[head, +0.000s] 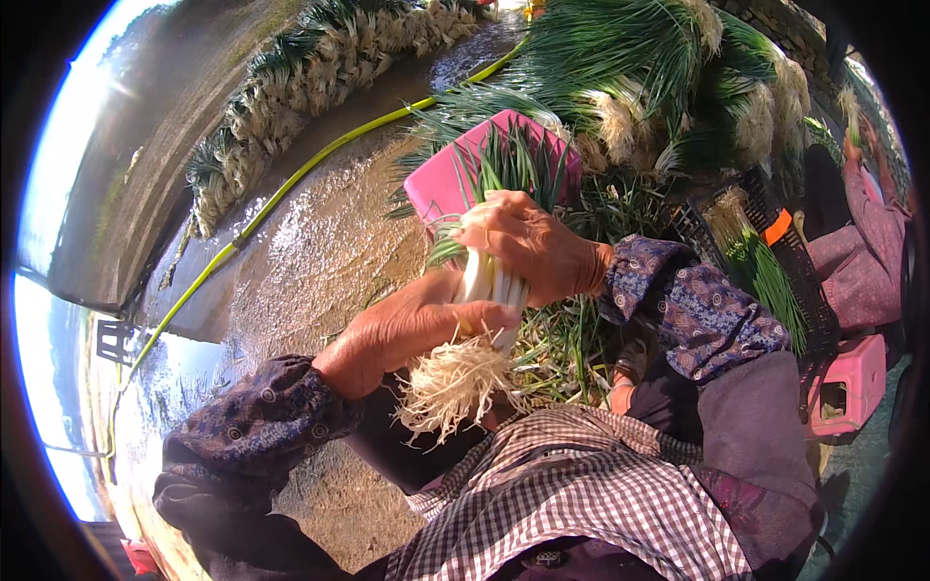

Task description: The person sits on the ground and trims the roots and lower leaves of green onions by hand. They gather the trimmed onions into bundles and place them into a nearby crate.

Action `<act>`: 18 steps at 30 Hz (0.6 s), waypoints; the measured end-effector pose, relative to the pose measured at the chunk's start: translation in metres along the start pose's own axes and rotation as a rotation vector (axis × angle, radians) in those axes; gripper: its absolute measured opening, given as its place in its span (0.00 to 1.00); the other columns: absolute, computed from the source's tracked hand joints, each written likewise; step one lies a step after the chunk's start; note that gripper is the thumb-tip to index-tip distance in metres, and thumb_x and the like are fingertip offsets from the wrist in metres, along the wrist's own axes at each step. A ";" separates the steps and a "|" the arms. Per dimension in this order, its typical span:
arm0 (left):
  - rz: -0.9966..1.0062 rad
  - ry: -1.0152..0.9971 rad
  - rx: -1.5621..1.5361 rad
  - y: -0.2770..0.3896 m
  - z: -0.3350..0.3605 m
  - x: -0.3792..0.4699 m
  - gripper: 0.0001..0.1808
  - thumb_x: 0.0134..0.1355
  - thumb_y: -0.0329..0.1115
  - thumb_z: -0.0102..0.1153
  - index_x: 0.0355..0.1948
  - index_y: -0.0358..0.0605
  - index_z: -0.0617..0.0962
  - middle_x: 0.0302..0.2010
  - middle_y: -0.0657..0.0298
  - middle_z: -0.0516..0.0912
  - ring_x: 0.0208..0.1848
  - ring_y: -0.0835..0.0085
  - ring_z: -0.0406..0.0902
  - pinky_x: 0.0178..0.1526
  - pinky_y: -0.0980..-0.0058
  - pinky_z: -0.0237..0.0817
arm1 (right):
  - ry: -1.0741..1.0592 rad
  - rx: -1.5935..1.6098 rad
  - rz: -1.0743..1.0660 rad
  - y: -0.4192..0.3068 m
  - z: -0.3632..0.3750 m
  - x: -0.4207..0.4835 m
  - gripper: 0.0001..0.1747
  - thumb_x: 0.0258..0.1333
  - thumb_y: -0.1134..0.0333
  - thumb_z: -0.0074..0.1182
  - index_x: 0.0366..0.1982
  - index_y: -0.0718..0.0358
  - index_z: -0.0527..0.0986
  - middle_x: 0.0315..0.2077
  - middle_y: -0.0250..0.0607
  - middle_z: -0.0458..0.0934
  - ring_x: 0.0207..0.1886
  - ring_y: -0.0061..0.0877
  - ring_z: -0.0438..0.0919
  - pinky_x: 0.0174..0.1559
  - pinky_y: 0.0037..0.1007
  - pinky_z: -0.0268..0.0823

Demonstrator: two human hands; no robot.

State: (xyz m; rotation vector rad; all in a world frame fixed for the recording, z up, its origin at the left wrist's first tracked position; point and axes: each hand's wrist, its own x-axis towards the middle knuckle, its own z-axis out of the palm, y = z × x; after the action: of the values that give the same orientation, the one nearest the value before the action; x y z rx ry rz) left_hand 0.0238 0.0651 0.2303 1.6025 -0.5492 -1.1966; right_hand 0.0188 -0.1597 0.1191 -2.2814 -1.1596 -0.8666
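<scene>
Both of my hands hold one bunch of green onions (496,279) by its white stems. My left hand (414,327) wraps the stems low, just above the pale, stringy roots, its thumb across them. My right hand (534,243) grips the same stems higher up, where white turns to green. The roots hang towards my checked apron (581,486). The green leaves point away from me over a pink plastic stool (454,171), which stands before me. Whether the leaves rest on the stool I cannot tell.
A yellow hose (305,171) crosses the wet concrete. Piled green onions (617,51) lie beyond the stool; a long row of bunches (290,94) lies at upper left. Loose leaves (567,348) litter the ground. At right are a black crate (814,305), another pink stool (861,378) and a co-worker (854,254).
</scene>
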 end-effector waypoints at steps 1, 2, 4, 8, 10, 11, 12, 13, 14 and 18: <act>-0.083 0.102 0.167 0.014 -0.010 -0.001 0.31 0.63 0.51 0.62 0.56 0.35 0.75 0.47 0.61 0.78 0.48 0.75 0.75 0.52 0.77 0.65 | 0.028 -0.018 0.071 0.001 -0.006 0.003 0.47 0.33 0.56 0.72 0.57 0.63 0.65 0.47 0.47 0.71 0.53 0.45 0.72 0.58 0.47 0.58; 0.080 0.158 0.123 0.026 -0.016 -0.002 0.32 0.64 0.53 0.59 0.57 0.34 0.75 0.48 0.61 0.79 0.49 0.76 0.75 0.51 0.76 0.67 | 0.112 -0.073 0.095 0.005 -0.014 0.008 0.45 0.35 0.55 0.71 0.56 0.63 0.66 0.47 0.48 0.71 0.52 0.46 0.71 0.58 0.46 0.58; 0.345 0.161 0.088 0.058 -0.038 0.019 0.32 0.64 0.55 0.58 0.57 0.37 0.75 0.44 0.61 0.82 0.45 0.75 0.79 0.45 0.74 0.71 | 0.200 -0.308 0.030 0.017 -0.036 0.020 0.39 0.41 0.54 0.69 0.54 0.63 0.69 0.43 0.47 0.74 0.49 0.44 0.74 0.55 0.44 0.62; 0.808 0.486 0.490 0.105 -0.044 0.043 0.47 0.53 0.58 0.68 0.63 0.31 0.68 0.43 0.54 0.83 0.45 0.66 0.82 0.46 0.70 0.73 | 0.426 0.232 0.507 0.029 -0.100 0.043 0.28 0.51 0.59 0.67 0.50 0.65 0.72 0.37 0.40 0.80 0.38 0.24 0.79 0.40 0.28 0.73; 0.932 0.471 0.649 0.132 -0.028 0.059 0.48 0.51 0.58 0.70 0.66 0.40 0.67 0.54 0.50 0.78 0.58 0.65 0.76 0.57 0.67 0.67 | 0.449 0.368 0.498 0.036 -0.128 0.055 0.33 0.50 0.53 0.68 0.52 0.64 0.70 0.37 0.37 0.79 0.39 0.23 0.79 0.41 0.29 0.74; 0.975 0.464 0.749 0.144 -0.015 0.067 0.48 0.51 0.58 0.70 0.66 0.40 0.67 0.54 0.50 0.78 0.58 0.65 0.76 0.57 0.67 0.67 | 0.358 0.359 0.461 0.036 -0.144 0.055 0.35 0.50 0.52 0.68 0.54 0.64 0.69 0.38 0.37 0.79 0.40 0.23 0.79 0.42 0.28 0.74; 1.017 0.449 0.824 0.152 0.000 0.073 0.48 0.51 0.58 0.70 0.65 0.40 0.67 0.54 0.50 0.78 0.58 0.66 0.76 0.58 0.68 0.67 | 0.384 0.284 0.495 0.038 -0.152 0.057 0.28 0.57 0.58 0.63 0.54 0.65 0.70 0.42 0.37 0.79 0.43 0.22 0.79 0.45 0.27 0.74; 1.040 0.345 0.857 0.161 0.015 0.078 0.48 0.51 0.57 0.71 0.65 0.39 0.67 0.54 0.50 0.78 0.58 0.66 0.76 0.58 0.68 0.67 | 0.389 0.199 0.442 0.039 -0.158 0.059 0.21 0.63 0.63 0.57 0.53 0.66 0.72 0.45 0.37 0.79 0.47 0.20 0.79 0.48 0.26 0.73; 1.082 0.414 0.934 0.167 0.029 0.081 0.48 0.51 0.57 0.71 0.65 0.39 0.67 0.54 0.50 0.78 0.58 0.66 0.76 0.58 0.68 0.67 | 0.446 0.222 0.457 0.039 -0.160 0.060 0.21 0.64 0.62 0.57 0.54 0.65 0.71 0.45 0.36 0.78 0.47 0.21 0.78 0.48 0.26 0.73; 1.162 0.340 1.026 0.184 0.071 0.088 0.47 0.52 0.56 0.71 0.65 0.39 0.68 0.55 0.50 0.78 0.58 0.67 0.75 0.58 0.68 0.66 | 0.569 0.568 0.551 0.024 -0.157 0.051 0.47 0.49 0.54 0.71 0.65 0.64 0.61 0.58 0.48 0.72 0.54 0.33 0.76 0.58 0.33 0.68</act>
State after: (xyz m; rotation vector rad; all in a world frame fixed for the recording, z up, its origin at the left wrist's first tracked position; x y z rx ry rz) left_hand 0.0331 -0.1074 0.3597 1.7090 -1.7093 0.3217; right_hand 0.0094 -0.2418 0.2636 -1.5993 -0.4094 -0.7602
